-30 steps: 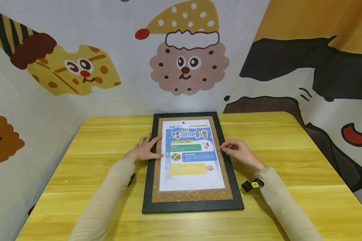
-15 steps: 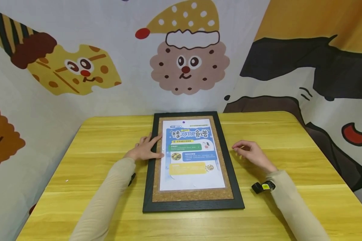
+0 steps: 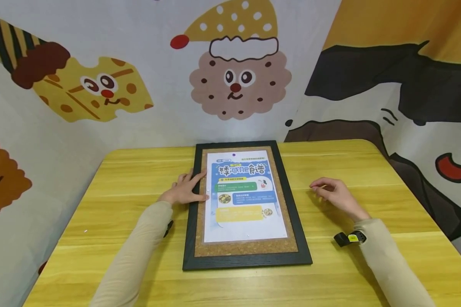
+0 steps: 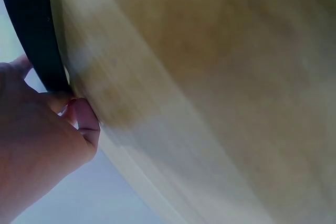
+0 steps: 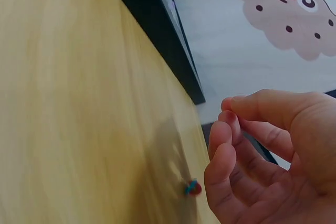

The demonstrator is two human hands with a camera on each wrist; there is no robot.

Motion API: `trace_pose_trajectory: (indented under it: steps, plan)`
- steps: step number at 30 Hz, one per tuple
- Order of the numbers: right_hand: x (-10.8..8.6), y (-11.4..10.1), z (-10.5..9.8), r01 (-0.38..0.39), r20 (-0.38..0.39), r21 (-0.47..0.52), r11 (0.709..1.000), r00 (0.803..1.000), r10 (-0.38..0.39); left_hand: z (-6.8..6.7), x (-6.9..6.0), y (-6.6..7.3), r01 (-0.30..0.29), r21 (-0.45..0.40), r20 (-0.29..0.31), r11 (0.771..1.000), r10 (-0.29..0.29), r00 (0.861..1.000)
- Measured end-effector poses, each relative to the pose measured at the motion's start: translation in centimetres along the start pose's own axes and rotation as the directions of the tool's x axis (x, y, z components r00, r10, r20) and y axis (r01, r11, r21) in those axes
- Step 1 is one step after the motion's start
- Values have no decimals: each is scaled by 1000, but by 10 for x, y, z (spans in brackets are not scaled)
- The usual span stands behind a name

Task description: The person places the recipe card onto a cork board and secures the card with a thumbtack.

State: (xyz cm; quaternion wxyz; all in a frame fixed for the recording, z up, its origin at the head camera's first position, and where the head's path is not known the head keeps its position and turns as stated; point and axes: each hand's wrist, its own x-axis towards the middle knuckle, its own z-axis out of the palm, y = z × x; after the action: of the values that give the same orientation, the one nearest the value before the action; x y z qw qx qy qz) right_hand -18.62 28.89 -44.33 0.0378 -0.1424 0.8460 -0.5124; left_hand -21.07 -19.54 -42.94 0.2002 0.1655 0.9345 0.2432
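Observation:
A black-framed cork board (image 3: 246,248) lies on the table with a printed poster sheet (image 3: 224,231) on it. A purple pushpin (image 3: 234,154) sits at the sheet's top edge. My left hand (image 3: 182,190) rests spread over the board's left edge, its thumb reaching the sheet's left margin. My right hand (image 3: 336,197) hovers to the right of the board, fingers loosely bent, thumb and index tips close together; nothing shows between them. In the right wrist view, a small red and teal cluster (image 5: 192,187), too blurred to identify, lies on the table beyond the fingers.
The yellow wood-grain table (image 3: 130,170) meets a cartoon-printed cloth (image 3: 169,119) at the back. The board's far edge lies near that cloth. A tiny white speck (image 3: 86,231) is on the table at left.
My right hand has drawn away from the board's right edge, moving rightward over the table. My left hand and the board stay in place.

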Motion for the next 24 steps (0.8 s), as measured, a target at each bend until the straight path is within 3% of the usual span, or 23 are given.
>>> trace_pose_trajectory:
  steps: [15,24]
  plan:
    - [-14,8,-28,-14,-47,-160,987,999,7,-1,0,1,-3,-3,4,1000,3,1000]
    - [-18,17,-31,-49,-11,-205,978,999,48,0,0,0,-3,-5,3,1000,3,1000]
